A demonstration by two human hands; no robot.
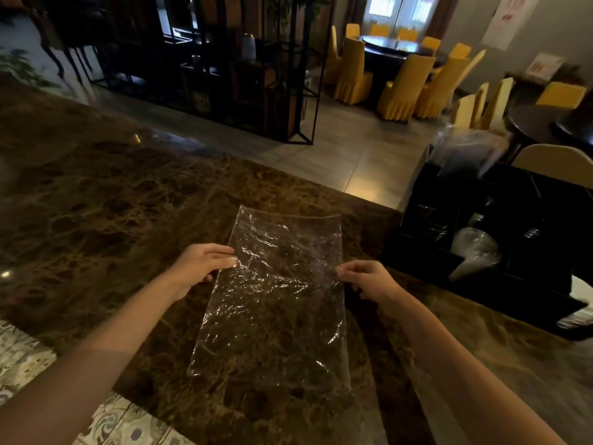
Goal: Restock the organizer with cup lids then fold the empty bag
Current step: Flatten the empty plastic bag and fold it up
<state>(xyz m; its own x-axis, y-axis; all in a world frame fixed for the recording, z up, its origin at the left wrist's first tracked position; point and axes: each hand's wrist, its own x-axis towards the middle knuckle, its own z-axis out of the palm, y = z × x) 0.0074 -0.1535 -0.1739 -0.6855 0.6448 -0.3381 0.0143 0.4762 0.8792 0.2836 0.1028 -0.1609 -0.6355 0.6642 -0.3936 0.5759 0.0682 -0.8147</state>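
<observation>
The empty clear plastic bag point(279, 300) lies flat and unfolded on the brown marble counter point(112, 203), its long side running away from me. My left hand point(202, 264) rests its fingertips on the bag's left edge. At the right edge my right hand point(365, 279) pinches the film between thumb and fingers. A black organizer point(481, 261) stands to the right; a stack of clear cup lids point(475, 252) lies on its side in one compartment.
Clear plastic sleeves point(465, 152) stick up behind the organizer. The counter's far edge drops to a tiled floor point(353, 155). Beyond stand a black metal shelf point(208, 59) and yellow-covered chairs point(404, 88) around a dark table.
</observation>
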